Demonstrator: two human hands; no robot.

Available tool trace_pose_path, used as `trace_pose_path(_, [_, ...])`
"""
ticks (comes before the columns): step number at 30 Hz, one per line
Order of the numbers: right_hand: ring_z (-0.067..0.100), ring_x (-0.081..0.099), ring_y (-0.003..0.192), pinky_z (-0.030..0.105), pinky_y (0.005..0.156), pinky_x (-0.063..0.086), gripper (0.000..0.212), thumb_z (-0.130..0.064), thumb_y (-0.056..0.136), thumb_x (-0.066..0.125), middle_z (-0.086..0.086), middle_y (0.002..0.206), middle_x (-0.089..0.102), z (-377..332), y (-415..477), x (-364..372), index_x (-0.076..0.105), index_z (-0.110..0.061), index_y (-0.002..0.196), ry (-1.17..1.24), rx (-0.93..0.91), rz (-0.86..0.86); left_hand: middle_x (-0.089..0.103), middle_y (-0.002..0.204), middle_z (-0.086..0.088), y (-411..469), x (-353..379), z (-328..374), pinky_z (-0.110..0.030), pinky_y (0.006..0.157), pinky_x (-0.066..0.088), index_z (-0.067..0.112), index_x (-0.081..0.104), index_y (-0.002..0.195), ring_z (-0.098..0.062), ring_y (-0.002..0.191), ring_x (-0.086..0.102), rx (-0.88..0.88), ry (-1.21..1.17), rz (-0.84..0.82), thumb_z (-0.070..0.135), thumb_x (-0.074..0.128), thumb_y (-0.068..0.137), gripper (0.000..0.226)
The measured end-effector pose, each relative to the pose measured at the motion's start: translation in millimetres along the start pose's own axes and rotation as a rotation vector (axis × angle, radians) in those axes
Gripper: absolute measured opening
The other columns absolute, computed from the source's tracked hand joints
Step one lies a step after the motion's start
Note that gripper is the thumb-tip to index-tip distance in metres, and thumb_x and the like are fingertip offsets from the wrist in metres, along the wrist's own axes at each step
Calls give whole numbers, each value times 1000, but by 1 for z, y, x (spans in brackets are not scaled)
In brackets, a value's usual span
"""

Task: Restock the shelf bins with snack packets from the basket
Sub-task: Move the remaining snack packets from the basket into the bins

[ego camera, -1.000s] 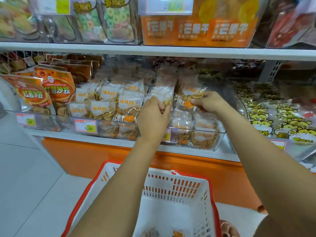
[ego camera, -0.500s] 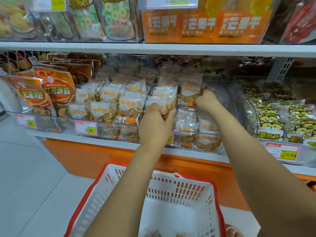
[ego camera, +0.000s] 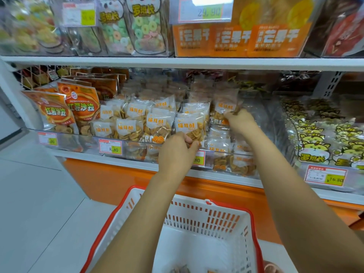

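Restocking a shelf bin, seen from the head camera. The left hand (ego camera: 175, 152) pinches the lower edge of a clear snack packet with a white label and orange lettering (ego camera: 190, 128), holding it upright at the near right of the standing rows, so that its label faces the aisle like its neighbours. The right hand (ego camera: 240, 121), farther in and to the right, grips the bottom of a second clear packet of the same kind (ego camera: 224, 107), apparently seating it behind the first; the two hands are apart, each closed on its own packet. Both packets sit inside the transparent plastic shelf bin (ego camera: 222, 153), whose low front wall carries a red-bordered price tag (ego camera: 110, 147) and retains the lower packets lying flat beneath. The white slatted plastic basket with a red rim (ego camera: 230, 205) stands near, directly below the arms, presumably so that each reach is short; a few items lie at its bottom edge, too cropped to identify. Orange foil pouches (ego camera: 82, 107) fill the bin to the left, yellow cat-printed packets (ego camera: 315, 146) the bin to the right.
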State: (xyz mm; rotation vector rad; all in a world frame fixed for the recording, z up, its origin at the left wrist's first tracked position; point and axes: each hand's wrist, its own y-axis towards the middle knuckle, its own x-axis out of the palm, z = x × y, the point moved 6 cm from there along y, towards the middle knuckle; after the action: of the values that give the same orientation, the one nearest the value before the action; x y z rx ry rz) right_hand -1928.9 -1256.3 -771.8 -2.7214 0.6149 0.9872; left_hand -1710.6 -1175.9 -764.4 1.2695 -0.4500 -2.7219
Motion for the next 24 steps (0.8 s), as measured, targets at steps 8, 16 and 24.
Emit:
trace_pose_path(8, [21,45,57,33,53,34,43,-31,93,54,8,58,46,-19,-104,-15,44,-11,57,-41,-321,195,47,55,6,-34,-6,-37,-15,48,27,19,46,60,-5,52,44,19,-85,-65,32,55,94,37])
trace_pose_path(16, [14,48,60,26,51,34,40,-43,98,45,-5,61,47,14,-206,117,41,-20,65,-499,-595,-304,52,59,-8,-113,2,-189,-29,52,30,12,49,59,-26,60,52,-412,196,-229,28,58,93,40])
trace_pose_path(24, [19,58,95,27,81,45,33,-40,86,67,4,106,60,145,-222,215,51,-14,97,-679,-354,-841,50,126,-19,-157,-3,-261,-43,89,47,2,48,132,-37,107,56,-651,287,-156,15,57,90,44])
